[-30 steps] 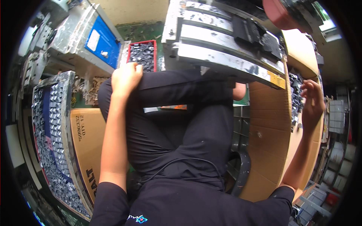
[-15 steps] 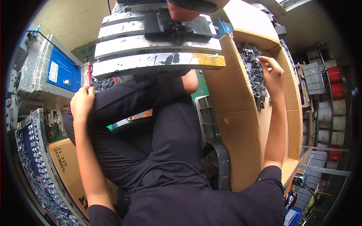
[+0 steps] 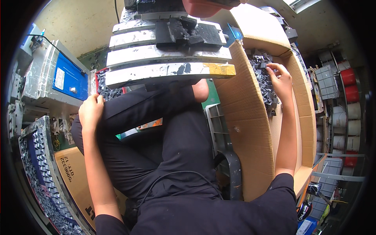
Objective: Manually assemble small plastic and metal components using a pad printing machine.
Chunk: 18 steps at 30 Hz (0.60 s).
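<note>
My left hand [image 3: 91,111] rests on my bent knee, fingers laid over the dark trouser cloth, holding nothing. Over the tall cardboard box [image 3: 250,129] on my right, my right hand [image 3: 281,80] reaches in with thumb and forefinger brought together. A small grey part [image 3: 261,65] shows at those fingertips and seems pinched by them. Beneath lies a heap of similar grey parts [image 3: 268,94]. In front of me, a black block fixture [image 3: 188,34] sits on a slotted white machine table [image 3: 156,73], under a red overhead piece [image 3: 207,8].
A red-rimmed tray of grey parts [image 3: 107,89] stands behind my left knee, beside a grey cabinet with a blue panel [image 3: 69,76]. Far left is a rack of metal pieces [image 3: 41,156] beside a cardboard carton [image 3: 72,176]. Red and white rolls [image 3: 351,94] line shelves at right.
The view has shifted slightly. The red overhead piece sits higher above the black fixture, showing more of it. My right hand stays over the heap, and my left still rests on the knee.
</note>
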Motion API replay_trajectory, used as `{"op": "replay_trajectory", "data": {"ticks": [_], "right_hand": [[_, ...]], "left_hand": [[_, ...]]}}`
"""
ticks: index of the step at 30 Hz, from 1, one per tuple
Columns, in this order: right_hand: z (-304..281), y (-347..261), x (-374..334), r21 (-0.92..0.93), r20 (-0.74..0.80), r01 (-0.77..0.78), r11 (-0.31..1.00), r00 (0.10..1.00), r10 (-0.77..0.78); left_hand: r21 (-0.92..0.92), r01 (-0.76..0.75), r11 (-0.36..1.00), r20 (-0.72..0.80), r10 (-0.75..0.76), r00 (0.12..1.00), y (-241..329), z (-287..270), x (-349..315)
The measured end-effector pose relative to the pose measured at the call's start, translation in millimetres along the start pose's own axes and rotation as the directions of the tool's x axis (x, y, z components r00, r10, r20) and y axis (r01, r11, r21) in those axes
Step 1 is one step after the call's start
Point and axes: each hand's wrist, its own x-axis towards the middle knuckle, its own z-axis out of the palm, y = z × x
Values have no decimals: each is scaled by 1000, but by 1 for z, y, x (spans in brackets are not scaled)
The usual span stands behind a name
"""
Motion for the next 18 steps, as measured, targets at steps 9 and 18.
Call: {"op": "replay_trajectory", "data": {"ticks": [9,18], "right_hand": [[-7,-23,4,380,-153,116,918,986,-62],[-11,-170,6,312,-257,512,800,856,-448]], "left_hand": [[-808,-265,526,-325,-23,946,19,-21,-9],[-354,-811,466,-667,483,568,153,-140,-44]]}}
